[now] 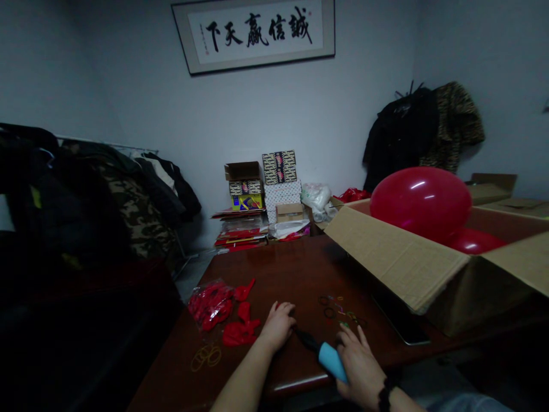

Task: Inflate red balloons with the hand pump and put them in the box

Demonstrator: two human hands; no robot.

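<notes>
Your left hand (pixel 278 326) curled palm-down at the black nozzle of the blue balloon pump (pixel 330 357), your right hand (pixel 360 366) gripping its barrel, both forearms low over the worktop (pixel 291 269).

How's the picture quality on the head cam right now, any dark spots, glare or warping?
Head view: dim overall; the left side by the hanging coats is nearly black. Bright glare spots sit on the inflated red balloon. Wide-angle bending tilts the framed calligraphy. The left hand, right hand and blue pump are soft but readable.
</notes>
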